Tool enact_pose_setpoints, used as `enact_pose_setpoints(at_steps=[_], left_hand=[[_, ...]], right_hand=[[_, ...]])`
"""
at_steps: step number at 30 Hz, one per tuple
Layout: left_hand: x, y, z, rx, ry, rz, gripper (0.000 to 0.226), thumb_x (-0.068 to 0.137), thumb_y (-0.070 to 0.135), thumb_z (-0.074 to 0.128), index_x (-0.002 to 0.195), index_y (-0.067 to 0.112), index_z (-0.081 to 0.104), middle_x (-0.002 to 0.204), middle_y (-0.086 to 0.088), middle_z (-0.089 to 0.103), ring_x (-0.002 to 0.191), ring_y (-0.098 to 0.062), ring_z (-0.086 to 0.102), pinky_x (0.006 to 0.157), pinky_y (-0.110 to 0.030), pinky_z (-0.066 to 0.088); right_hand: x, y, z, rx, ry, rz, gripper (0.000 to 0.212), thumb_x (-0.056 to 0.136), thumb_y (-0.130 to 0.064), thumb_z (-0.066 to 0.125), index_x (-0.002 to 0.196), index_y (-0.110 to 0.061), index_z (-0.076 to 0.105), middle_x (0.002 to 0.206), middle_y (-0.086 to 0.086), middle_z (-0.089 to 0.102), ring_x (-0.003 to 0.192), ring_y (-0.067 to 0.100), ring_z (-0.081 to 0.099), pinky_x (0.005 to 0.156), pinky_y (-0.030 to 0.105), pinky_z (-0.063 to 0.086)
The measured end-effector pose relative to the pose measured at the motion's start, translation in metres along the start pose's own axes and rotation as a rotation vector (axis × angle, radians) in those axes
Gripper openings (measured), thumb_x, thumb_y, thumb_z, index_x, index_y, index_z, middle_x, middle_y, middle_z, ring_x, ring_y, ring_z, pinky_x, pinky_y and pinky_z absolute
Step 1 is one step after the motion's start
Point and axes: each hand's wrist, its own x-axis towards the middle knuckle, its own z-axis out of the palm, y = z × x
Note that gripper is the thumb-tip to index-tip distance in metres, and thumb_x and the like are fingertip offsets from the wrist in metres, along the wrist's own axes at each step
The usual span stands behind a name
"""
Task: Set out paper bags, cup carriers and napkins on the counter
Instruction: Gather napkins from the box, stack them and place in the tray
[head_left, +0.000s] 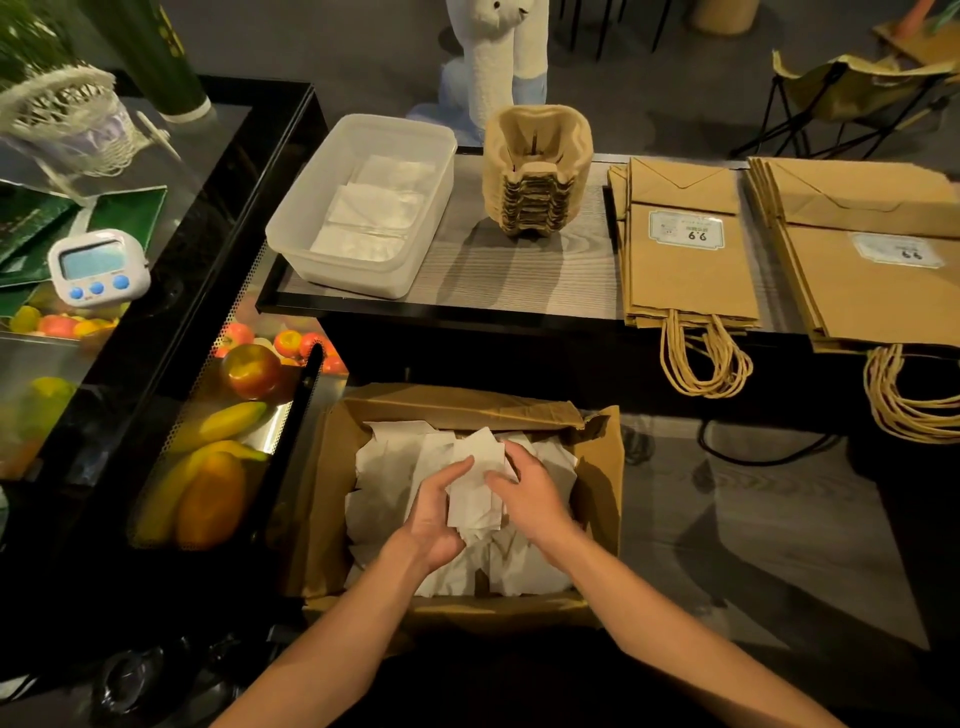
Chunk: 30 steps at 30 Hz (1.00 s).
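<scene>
Low in front of me an open cardboard box (602, 483) is full of loose white napkins (389, 462). My left hand (434, 514) and my right hand (530, 493) are both inside it, gripping a small bundle of napkins (475, 501) between them. Up on the counter (519, 270) a clear plastic tub (311, 218) holds a few flat napkins (374, 213). Beside it stands a stack of brown pulp cup carriers (535, 176). Two piles of brown paper bags (685, 270) (872, 280) lie flat at the right, handles hanging over the front edge.
A glass display case (228, 415) with fruit stands at the left. On its black top sit a white digital timer (98, 265) and a woven basket (62, 119). A white figure (498, 57) stands behind the counter, and a folding chair (852, 93) at the far right.
</scene>
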Motion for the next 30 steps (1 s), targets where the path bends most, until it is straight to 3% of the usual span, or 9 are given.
enact_pose_setpoints(at_steps=[4,8,10,12,16,20,25,28,30], left_hand=[[-0.002,0.002,-0.004,-0.029,-0.037,-0.002,0.046,0.091,0.030,0.066,0.127,0.004,0.070,0.137,-0.025,0.062,0.125,-0.041,0.059,0.117,-0.054,0.035],[-0.004,0.002,0.003,-0.095,-0.053,-0.008,0.050,0.097,0.040,0.061,0.128,0.001,0.069,0.130,-0.023,0.066,0.112,-0.036,0.068,0.098,-0.046,0.054],[-0.004,0.001,0.004,-0.109,-0.062,-0.004,0.058,0.100,0.052,0.054,0.127,0.003,0.071,0.131,-0.022,0.066,0.116,-0.035,0.068,0.099,-0.045,0.054],[-0.003,0.001,0.003,-0.118,-0.050,-0.006,0.069,0.099,0.063,0.048,0.133,0.007,0.067,0.137,-0.021,0.064,0.127,-0.036,0.061,0.110,-0.048,0.046],[0.002,0.002,0.000,-0.082,-0.028,0.015,0.075,0.095,0.072,0.043,0.133,0.011,0.068,0.138,-0.020,0.063,0.128,-0.036,0.060,0.112,-0.050,0.041],[-0.001,0.002,0.007,-0.013,-0.055,0.053,0.065,0.095,0.067,0.047,0.116,0.015,0.078,0.128,-0.019,0.069,0.114,-0.032,0.068,0.101,-0.047,0.050],[-0.007,0.003,0.011,-0.030,-0.119,0.041,0.051,0.096,0.044,0.064,0.130,0.007,0.069,0.133,-0.022,0.065,0.115,-0.036,0.065,0.099,-0.049,0.053],[-0.007,0.004,0.016,0.027,-0.112,0.044,0.048,0.095,0.027,0.068,0.134,0.000,0.061,0.119,-0.023,0.068,0.103,-0.035,0.069,0.086,-0.047,0.059],[-0.006,0.005,0.017,0.024,-0.089,0.067,0.040,0.097,0.027,0.063,0.128,0.002,0.067,0.114,-0.023,0.069,0.099,-0.033,0.070,0.084,-0.045,0.057]], right_hand=[[0.004,0.003,-0.003,-0.048,0.083,-0.039,0.043,0.100,-0.026,0.063,0.142,-0.027,0.054,0.121,-0.007,0.062,0.119,0.018,0.060,0.094,0.027,0.051],[0.000,0.001,0.002,-0.039,0.137,-0.050,0.038,0.102,-0.028,0.060,0.139,-0.020,0.055,0.106,-0.008,0.061,0.093,0.003,0.055,0.070,0.010,0.039],[-0.001,0.002,0.003,-0.118,0.136,-0.072,0.024,0.103,-0.028,0.058,0.127,-0.023,0.059,0.093,-0.013,0.060,0.080,0.000,0.053,0.060,0.009,0.038],[-0.002,0.001,-0.001,-0.204,0.128,-0.084,0.033,0.105,-0.025,0.055,0.137,-0.020,0.057,0.104,-0.011,0.064,0.083,-0.001,0.056,0.069,0.010,0.044],[-0.004,-0.004,-0.008,-0.375,0.122,-0.118,0.043,0.106,-0.023,0.052,0.148,-0.020,0.049,0.142,-0.002,0.058,0.130,0.016,0.055,0.108,0.035,0.048],[-0.004,-0.006,-0.008,-0.368,0.197,-0.233,0.035,0.103,-0.024,0.057,0.138,-0.021,0.060,0.127,-0.008,0.062,0.118,0.010,0.058,0.097,0.023,0.049],[0.001,-0.010,-0.015,-0.130,0.145,-0.213,0.036,0.095,-0.026,0.071,0.130,-0.026,0.066,0.114,-0.009,0.064,0.097,0.006,0.062,0.068,0.012,0.051],[0.003,-0.008,-0.015,-0.368,0.101,-0.273,0.038,0.097,-0.030,0.067,0.134,-0.025,0.063,0.120,-0.014,0.056,0.104,0.003,0.051,0.081,0.012,0.044],[0.002,-0.008,-0.017,-0.581,0.116,-0.368,0.039,0.103,-0.035,0.055,0.141,-0.026,0.058,0.127,-0.014,0.052,0.114,0.005,0.039,0.099,0.024,0.039]])
